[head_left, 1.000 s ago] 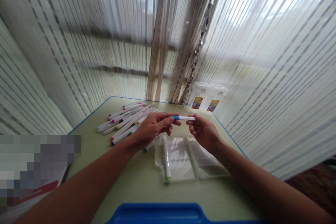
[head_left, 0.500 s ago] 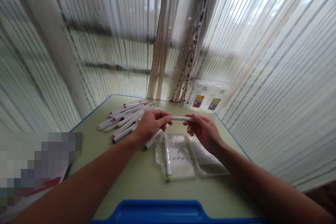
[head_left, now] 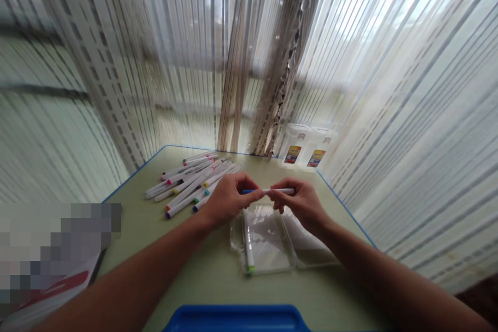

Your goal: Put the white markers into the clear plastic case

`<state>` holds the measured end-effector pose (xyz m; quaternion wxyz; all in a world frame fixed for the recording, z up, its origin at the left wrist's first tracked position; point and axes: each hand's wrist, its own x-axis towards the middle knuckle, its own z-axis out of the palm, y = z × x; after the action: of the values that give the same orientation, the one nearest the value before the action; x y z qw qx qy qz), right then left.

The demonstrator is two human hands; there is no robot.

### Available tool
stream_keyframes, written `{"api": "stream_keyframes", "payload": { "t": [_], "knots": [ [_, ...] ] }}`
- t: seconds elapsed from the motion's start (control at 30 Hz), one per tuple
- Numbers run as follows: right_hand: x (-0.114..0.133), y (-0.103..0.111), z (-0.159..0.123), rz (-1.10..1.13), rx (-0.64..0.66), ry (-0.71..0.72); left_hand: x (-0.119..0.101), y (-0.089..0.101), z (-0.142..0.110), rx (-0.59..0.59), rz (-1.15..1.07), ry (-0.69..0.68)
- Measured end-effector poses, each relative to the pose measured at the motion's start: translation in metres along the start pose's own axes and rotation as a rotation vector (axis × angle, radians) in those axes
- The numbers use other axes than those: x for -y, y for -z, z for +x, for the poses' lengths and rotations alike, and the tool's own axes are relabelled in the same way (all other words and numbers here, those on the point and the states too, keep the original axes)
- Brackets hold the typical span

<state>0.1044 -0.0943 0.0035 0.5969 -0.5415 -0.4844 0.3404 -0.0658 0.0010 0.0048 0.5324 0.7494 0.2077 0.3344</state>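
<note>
A slim white marker with a blue end lies level between my two hands, above the table. My left hand pinches it near the blue end, and my right hand grips the white body with its fingertips. Below them an open clear plastic case lies flat. One white marker with a light green end rests along the left side of the case. Left of my left hand is a loose pile of white markers with coloured ends, partly covered by that hand.
Two clear cases with yellow labels stand upright at the table's back right corner. The light green table has a blue rim and a blue tray-like front edge. Striped sheer curtains hang behind. A partly blurred-out object is at the left.
My hands have come closer together along the marker, and its blue end now shows. The green-ended marker left of the case is no longer visible. The view has shifted slightly.
</note>
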Motion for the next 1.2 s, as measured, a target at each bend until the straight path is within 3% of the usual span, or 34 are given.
{"api": "stream_keyframes", "payload": {
  "t": [0.13, 0.3, 0.43, 0.73, 1.2],
  "knots": [
    [0.003, 0.001, -0.002, -0.183, -0.016, 0.009, -0.005, -0.002, -0.003, 0.034, 0.065, -0.016],
    [0.003, 0.001, -0.002, -0.227, -0.029, 0.015, -0.005, -0.002, -0.003, 0.025, 0.100, -0.021],
    [0.003, -0.001, -0.002, -0.139, -0.003, -0.009, -0.001, -0.002, -0.001, -0.011, -0.001, 0.015],
    [-0.002, 0.002, -0.004, 0.151, 0.193, -0.059, 0.006, 0.000, 0.010, -0.177, -0.443, 0.119],
    [0.001, -0.001, -0.004, 0.420, 0.273, -0.127, 0.006, 0.006, 0.012, -0.269, -0.566, 0.173]
  ]
}}
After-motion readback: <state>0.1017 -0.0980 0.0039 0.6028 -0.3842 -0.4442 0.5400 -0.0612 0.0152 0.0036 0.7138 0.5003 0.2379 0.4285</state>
